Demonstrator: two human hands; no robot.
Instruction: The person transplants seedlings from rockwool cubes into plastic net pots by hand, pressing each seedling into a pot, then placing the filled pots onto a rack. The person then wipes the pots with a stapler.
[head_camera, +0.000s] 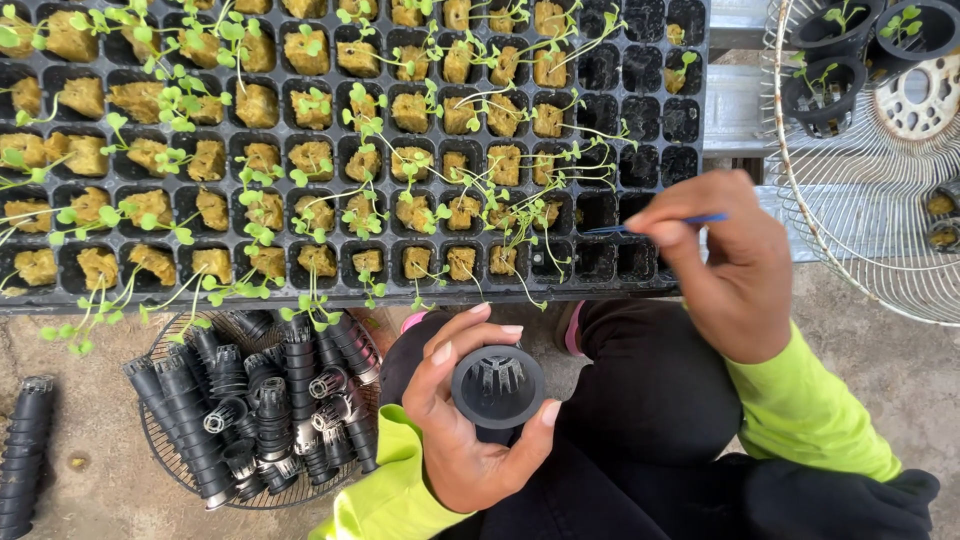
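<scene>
the left hand is turned palm up over the lap, low in the middle of the view, its fingers curled round an empty black net pot. the thumb presses the pot's right rim and the fingertips wrap over the left and top, so the open mouth of the pot faces the camera and its slotted inside shows. the forearm in a lime green sleeve comes up from the bottom edge.

the right hand is held higher and to the right, wrist bent, back of the hand toward the camera, fingers pinched narrow on thin blue tweezers. the tweezers point left, their tip just over the near right cells of the black seedling tray. that corner's cells look dark and without cubes; most other cells hold yellowish sponge cubes with small green seedlings leaning out.

below the tray's left part, a round wire basket on the concrete floor holds a heap of stacked black net pots. another stack of pots lies at the left edge. at the top right a wire fan guard carries a few pots with seedlings.
</scene>
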